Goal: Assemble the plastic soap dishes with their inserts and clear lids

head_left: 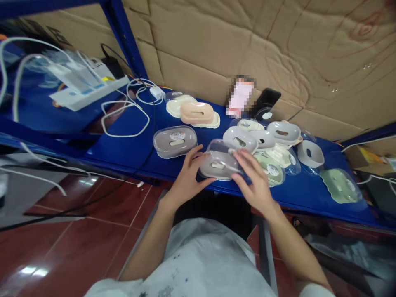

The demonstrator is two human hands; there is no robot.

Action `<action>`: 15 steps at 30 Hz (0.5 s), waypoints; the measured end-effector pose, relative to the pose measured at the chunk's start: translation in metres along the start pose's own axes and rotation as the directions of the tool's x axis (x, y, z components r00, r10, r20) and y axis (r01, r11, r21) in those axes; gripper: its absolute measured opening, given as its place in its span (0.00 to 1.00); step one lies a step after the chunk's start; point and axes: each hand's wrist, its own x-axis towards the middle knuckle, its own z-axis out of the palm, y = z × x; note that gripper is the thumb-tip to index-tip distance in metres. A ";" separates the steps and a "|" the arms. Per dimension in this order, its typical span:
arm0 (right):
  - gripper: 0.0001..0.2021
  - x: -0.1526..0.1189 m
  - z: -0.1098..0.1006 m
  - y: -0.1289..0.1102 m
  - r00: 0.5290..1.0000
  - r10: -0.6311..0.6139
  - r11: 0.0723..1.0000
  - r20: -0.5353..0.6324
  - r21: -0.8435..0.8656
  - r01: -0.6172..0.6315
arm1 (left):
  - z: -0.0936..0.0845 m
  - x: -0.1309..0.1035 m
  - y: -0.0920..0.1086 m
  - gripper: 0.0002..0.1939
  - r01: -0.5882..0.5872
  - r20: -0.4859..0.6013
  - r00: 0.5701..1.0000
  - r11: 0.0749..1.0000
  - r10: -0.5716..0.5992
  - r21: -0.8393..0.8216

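Note:
Near the front edge of the blue shelf, a grey oval soap dish (213, 168) with a slotted middle sits between my hands. My left hand (188, 179) curls round its left end, thumb along the front and fingers behind. A clear lid (218, 146) is tilted over the dish. My right hand (256, 179) grips the lid's right side between thumb and fingers. To the left lies another grey soap dish (168, 146) under a clear lid with a round label. Just behind and to the right is a light grey slotted tray (239, 139).
A peach soap dish (198, 112) rests on cream pieces at the back left. Several grey, cream and green parts, including a green dish (342, 185), spread rightward. A phone (240, 97) leans against the cardboard (198, 62). Cables and a power strip (86, 93) are at left.

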 end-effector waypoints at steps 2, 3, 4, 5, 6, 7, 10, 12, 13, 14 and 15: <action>0.32 -0.037 0.006 -0.003 0.998 0.039 0.999 -0.048 -0.008 -0.040 | -0.001 0.001 -0.002 0.44 0.019 0.039 0.999 0.999 -0.018 -0.029; 0.32 -0.047 0.011 -0.001 0.997 0.052 0.998 -0.059 -0.017 -0.053 | -0.002 0.001 -0.002 0.47 0.034 0.063 0.998 0.998 -0.031 -0.051; 0.33 -0.053 0.017 0.003 0.997 0.055 0.998 -0.059 -0.025 -0.057 | -0.002 0.002 -0.003 0.49 0.050 0.086 0.995 0.996 -0.044 -0.074; 0.33 -0.055 0.022 0.007 0.998 0.051 0.998 -0.046 -0.029 -0.053 | -0.002 0.002 -0.004 0.51 0.065 0.104 0.993 0.994 -0.055 -0.093; 0.33 -0.055 0.027 0.011 0.999 0.037 0.999 -0.026 -0.026 -0.038 | -0.002 0.002 -0.004 0.52 0.075 0.120 0.991 0.992 -0.063 -0.104; 0.33 -0.053 0.030 0.014 1.000 0.015 1.000 -0.007 -0.016 -0.015 | -0.002 0.002 -0.004 0.52 0.080 0.133 0.989 0.991 -0.066 -0.103; 0.34 -0.045 0.036 0.019 0.998 -0.058 0.998 0.033 -0.003 0.058 | -0.004 0.002 -0.002 0.49 0.057 0.158 0.986 0.997 -0.047 -0.056; 0.34 -0.042 0.036 0.020 0.994 -0.089 0.995 0.069 -0.027 0.091 | -0.006 0.003 0.001 0.45 0.039 0.169 0.985 0.999 -0.034 -0.028; 0.34 -0.041 0.035 0.020 0.991 -0.098 0.994 0.088 -0.044 0.102 | -0.007 0.003 0.001 0.43 0.036 0.179 0.983 0.999 -0.032 -0.023; 0.34 -0.041 0.035 0.019 0.989 -0.105 0.992 0.106 -0.059 0.112 | -0.008 0.004 0.002 0.41 0.037 0.189 0.981 0.999 -0.033 -0.022; 0.34 -0.041 0.034 0.019 0.986 -0.113 0.990 0.121 -0.073 0.122 | -0.008 0.004 0.002 0.39 0.040 0.198 0.980 0.999 -0.035 -0.023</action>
